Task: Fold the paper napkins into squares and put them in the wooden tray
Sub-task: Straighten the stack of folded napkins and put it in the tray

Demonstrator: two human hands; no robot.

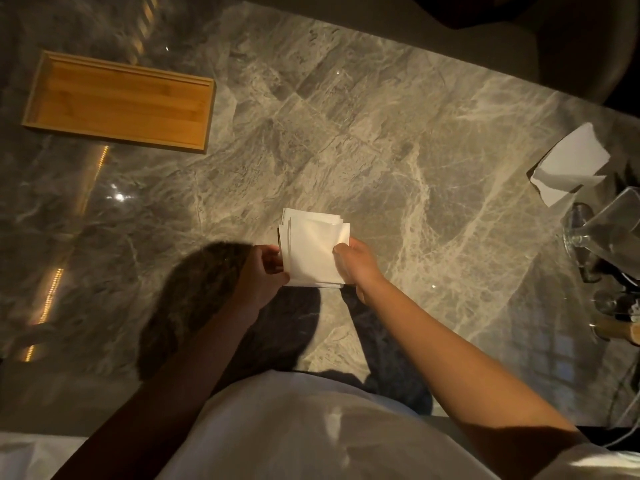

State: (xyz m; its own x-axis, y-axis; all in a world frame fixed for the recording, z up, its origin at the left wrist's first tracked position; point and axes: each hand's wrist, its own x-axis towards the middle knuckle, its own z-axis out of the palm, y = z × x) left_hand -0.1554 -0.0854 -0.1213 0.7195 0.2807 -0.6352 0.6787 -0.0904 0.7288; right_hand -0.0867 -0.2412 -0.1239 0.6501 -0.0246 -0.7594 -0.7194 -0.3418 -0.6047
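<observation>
A small stack of white folded square napkins point(311, 249) is held over the marble table point(346, 133), near its front edge. My left hand point(265, 275) grips the stack's left edge, fingers curled around it. My right hand point(356, 263) pinches the right edge, thumb on top. The wooden tray point(119, 100) lies at the far left with nothing in it. More white napkins point(571, 164) stick up from a holder at the right edge.
Glassware point(609, 230) and a dark bottle stand at the right edge of the table below the napkin holder. A chair back point(519, 46) shows beyond the far edge. Light strips reflect on the left part of the marble.
</observation>
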